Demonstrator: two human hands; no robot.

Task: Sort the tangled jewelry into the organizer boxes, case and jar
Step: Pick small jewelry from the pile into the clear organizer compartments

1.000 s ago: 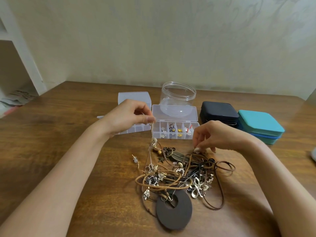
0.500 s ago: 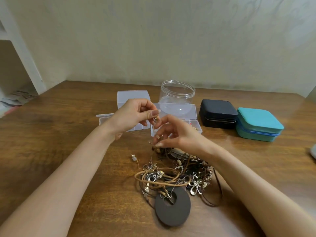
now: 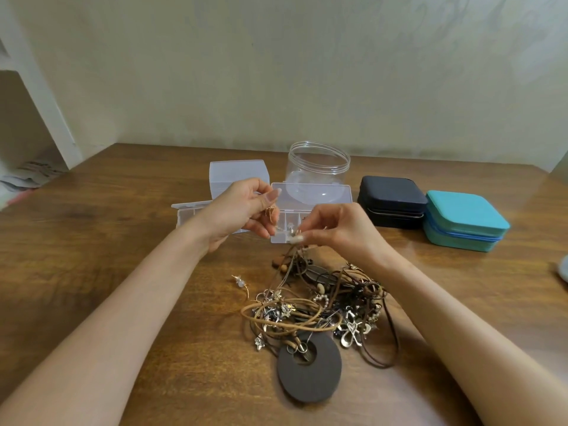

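Right now both hands are up, just above the tangled jewelry pile (image 3: 313, 305) on the worktop (image 3: 123, 272). The left hand (image 3: 242, 210) pinches a small gold piece (image 3: 270, 212) between thumb and fingertip. The right hand (image 3: 341, 229) pinches something tiny with its fingertips, and brown cords (image 3: 287, 262) run from there down into the pile. I can't tell what the tiny thing is.

I think the job is to get the gold piece free from the cords. The right hand should hold the cords steady. The left hand should wiggle the gold piece out slowly. No yanking, because a thin chain could snap, or the knot could get tighter.

Once it is loose, it should go in an open slot of the clear organizer box (image 3: 344, 195) right behind the hands. The open jar (image 3: 318, 167), the black case (image 3: 392, 201) and the teal case (image 3: 464, 221) sit farther back.
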